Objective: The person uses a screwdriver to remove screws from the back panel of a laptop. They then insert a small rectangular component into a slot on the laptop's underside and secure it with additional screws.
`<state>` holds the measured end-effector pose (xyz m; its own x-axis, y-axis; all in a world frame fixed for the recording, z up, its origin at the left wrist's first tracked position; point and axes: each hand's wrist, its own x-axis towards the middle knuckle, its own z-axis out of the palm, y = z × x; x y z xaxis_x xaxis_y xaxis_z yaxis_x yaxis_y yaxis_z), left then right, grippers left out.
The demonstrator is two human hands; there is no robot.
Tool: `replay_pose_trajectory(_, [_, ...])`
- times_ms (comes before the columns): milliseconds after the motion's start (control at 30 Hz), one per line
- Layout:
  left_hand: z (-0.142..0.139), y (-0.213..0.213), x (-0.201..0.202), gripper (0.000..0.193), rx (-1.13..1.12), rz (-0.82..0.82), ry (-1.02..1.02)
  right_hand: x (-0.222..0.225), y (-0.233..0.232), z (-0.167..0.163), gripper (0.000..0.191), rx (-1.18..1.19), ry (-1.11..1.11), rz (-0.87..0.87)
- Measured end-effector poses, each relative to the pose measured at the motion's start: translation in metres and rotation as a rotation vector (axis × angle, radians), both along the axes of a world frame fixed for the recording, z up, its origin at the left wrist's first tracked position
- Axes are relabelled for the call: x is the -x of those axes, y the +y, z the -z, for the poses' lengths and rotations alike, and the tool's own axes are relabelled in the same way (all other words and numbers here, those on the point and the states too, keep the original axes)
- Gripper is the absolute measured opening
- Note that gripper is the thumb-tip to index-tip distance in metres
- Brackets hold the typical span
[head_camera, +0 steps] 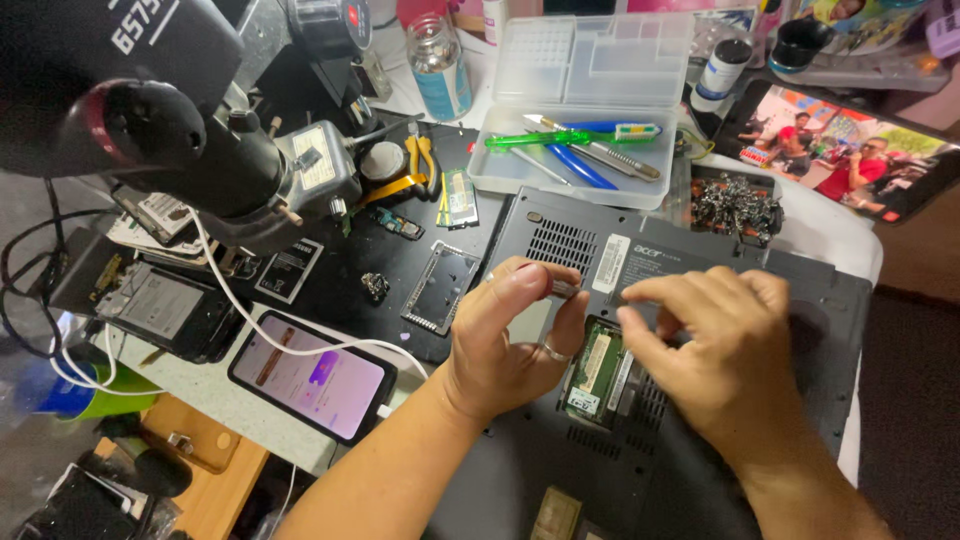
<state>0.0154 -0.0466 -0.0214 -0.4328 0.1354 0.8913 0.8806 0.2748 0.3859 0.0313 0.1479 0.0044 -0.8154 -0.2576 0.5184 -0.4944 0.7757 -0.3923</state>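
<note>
At the centre of the frame I see my left hand (pixel 510 335) pinching a small metal tool (pixel 562 288) over the upturned laptop (pixel 700 300). My right hand (pixel 725 350), fingers curled, touches the green memory module (pixel 597 365) in the open bay; whether it grips, I cannot tell. A lit phone (pixel 312 375) lies lower left.

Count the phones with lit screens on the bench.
1: the phone with a white cable plugged in, lying left of the left hand near the bench edge. Others may be hidden under the clutter.
</note>
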Motion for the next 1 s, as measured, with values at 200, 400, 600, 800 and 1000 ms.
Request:
replay_pose_trajectory(200, [-0.002, 0.000, -0.001, 0.066, 0.040, 0.007, -0.017, -0.001, 0.000, 0.000, 0.010, -0.037, -0.041, 0.001])
replay_pose_trajectory(400, [-0.001, 0.001, 0.000, 0.068, 0.038, 0.017, -0.015, -0.001, 0.000, 0.005, 0.009, -0.091, 0.030, -0.010])
replay_pose_trajectory(600, [-0.002, 0.002, -0.004, 0.069, 0.022, 0.049, -0.016, 0.003, 0.008, 0.006, 0.007, 0.132, -0.143, -0.007])
replay_pose_trajectory(800, [0.005, 0.006, -0.002, 0.071, 0.029, 0.118, -0.036, 0.005, 0.011, 0.004, 0.007, 0.173, -0.147, -0.086])
replay_pose_trajectory(1000, [0.014, 0.012, -0.002, 0.077, -0.148, 0.163, -0.194, 0.007, 0.013, 0.003, 0.009, 0.204, -0.197, -0.098])
